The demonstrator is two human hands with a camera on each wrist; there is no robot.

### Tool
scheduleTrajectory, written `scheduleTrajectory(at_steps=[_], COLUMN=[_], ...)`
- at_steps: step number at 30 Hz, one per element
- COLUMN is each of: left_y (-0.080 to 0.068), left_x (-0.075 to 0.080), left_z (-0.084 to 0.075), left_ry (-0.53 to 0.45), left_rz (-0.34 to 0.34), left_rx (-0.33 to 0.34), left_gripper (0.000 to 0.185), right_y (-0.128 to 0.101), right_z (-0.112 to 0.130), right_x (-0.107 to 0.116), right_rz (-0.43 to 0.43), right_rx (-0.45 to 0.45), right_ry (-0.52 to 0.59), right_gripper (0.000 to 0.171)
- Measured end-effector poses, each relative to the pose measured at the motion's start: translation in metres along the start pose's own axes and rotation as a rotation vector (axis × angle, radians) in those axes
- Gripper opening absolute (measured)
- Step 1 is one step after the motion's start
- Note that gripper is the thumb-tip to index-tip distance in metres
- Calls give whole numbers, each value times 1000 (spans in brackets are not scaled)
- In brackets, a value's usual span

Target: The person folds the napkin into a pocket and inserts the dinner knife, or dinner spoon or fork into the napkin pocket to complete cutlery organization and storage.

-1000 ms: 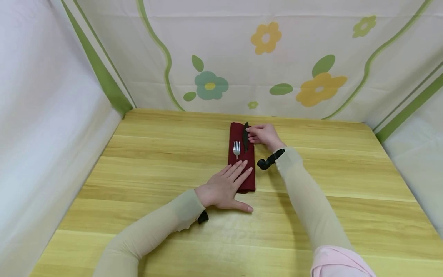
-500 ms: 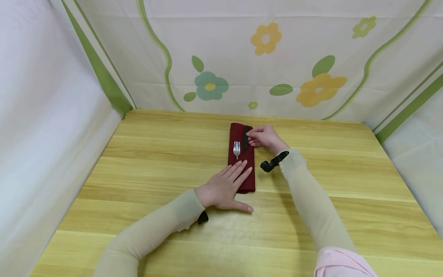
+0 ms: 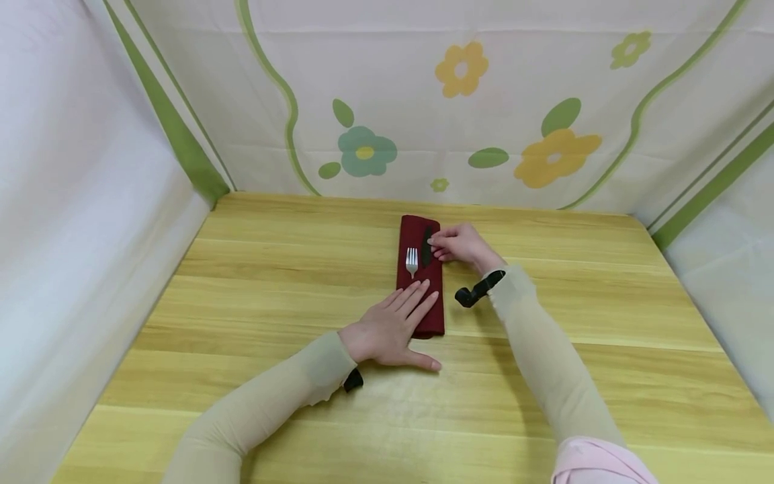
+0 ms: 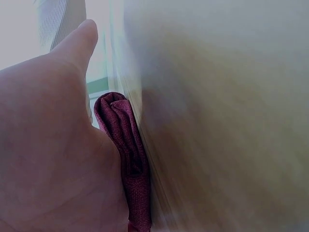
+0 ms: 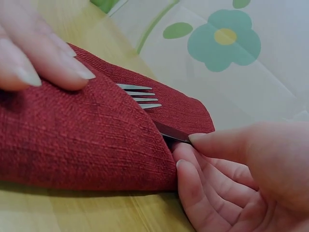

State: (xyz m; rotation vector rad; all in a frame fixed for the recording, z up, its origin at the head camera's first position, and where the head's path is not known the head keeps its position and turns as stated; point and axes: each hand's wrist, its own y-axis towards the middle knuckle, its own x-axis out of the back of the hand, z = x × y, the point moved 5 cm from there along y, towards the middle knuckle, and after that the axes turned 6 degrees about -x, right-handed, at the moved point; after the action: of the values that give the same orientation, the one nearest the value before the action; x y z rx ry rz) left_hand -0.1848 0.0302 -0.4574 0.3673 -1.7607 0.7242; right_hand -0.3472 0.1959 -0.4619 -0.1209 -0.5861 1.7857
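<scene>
A folded dark red napkin (image 3: 432, 319) lies lengthwise on the table, with a pocket-like diagonal fold. My left hand (image 3: 390, 329) rests flat on its near part, fingers spread, thumb on the wood; the left wrist view shows the napkin's rolled edge (image 4: 123, 130) beside the palm. From the fold stick out the tines of a silver fork (image 3: 412, 261); its handle is hidden. My right hand (image 3: 462, 243) pinches a slim dark knife (image 5: 173, 133) between thumb and fingers at the napkin's right edge. The knife's near end is hidden inside the fold, right of the fork.
The wooden table (image 3: 272, 269) runs back to a white cloth wall (image 3: 411, 81) printed with flowers. More white cloth hangs at left and right. A black wrist strap with a camera mount (image 3: 471, 294) sits on the right wrist.
My right hand has moved slightly toward me, and the knife has slid further into the napkin's fold. My left hand stays in place on the napkin.
</scene>
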Motion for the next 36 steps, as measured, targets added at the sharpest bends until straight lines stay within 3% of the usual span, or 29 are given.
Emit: scheduleTrajectory(at_steps=[15,22,31,36], left_y=[0,-4,-1,0], left_x=[1,6,4,1], left_z=[-4,-5,-2,-2], left_ry=[6,-28,-11,-13], left_rz=[-10,-10,-19,-20], left_rx=[-22,-20,-15,-15], left_gripper=[120,120,121,122], right_y=[-3,-6,-27,-48], right_z=[-11,-7,11,24], right_x=[1,5,35,56], right_rz=[-102,-113,-110,-198], right_rx=[44,110,200,261], right_ry=[65,75,148,55], right_gripper=[31,43,53,53])
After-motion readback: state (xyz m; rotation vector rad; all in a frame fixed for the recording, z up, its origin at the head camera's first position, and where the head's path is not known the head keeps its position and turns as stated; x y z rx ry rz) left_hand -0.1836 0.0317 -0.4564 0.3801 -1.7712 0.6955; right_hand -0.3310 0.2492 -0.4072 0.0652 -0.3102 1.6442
